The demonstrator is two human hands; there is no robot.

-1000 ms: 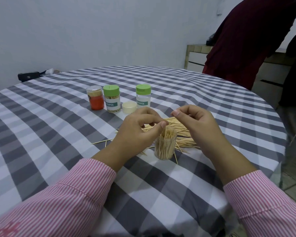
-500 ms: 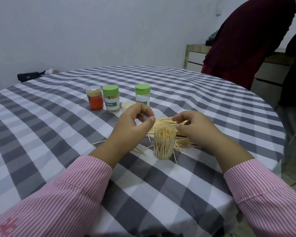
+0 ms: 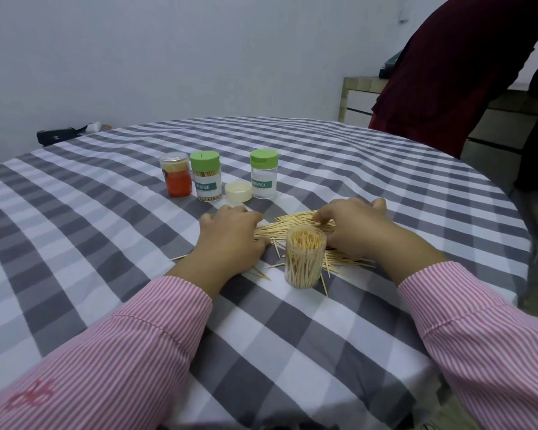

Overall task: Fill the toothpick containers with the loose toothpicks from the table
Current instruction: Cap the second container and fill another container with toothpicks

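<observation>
On a round table covered with a grey-and-white checked cloth, a heap of loose toothpicks lies in front of the person, with a few strays scattered toward the near side. Just in front of the heap stands an open clear container, upright and packed nearly to its rim with toothpicks standing on end. The left hand rests palm down at the left end of the heap, its fingers curled onto the sticks there; whether it actually pinches any cannot be told, since the fingertips are hidden under the hand. The right hand lies over the right part of the heap, behind and beside the open container, with its fingers bent down into the sticks as if gathering them; its grasp is likewise not plainly shown. Both arms wear pink-and-white striped sleeves. Farther back on the cloth stand three more jars in a rough row: a clear-lidded jar with an orange label, a green-capped toothpick container that looks full, and a second green-capped toothpick container that looks empty. A loose cream lid lies between the two green-capped ones, touching neither hand. At the table's far left edge rests a dark object, and at the upper right stands another person in dark red clothing beside a low cabinet.
</observation>
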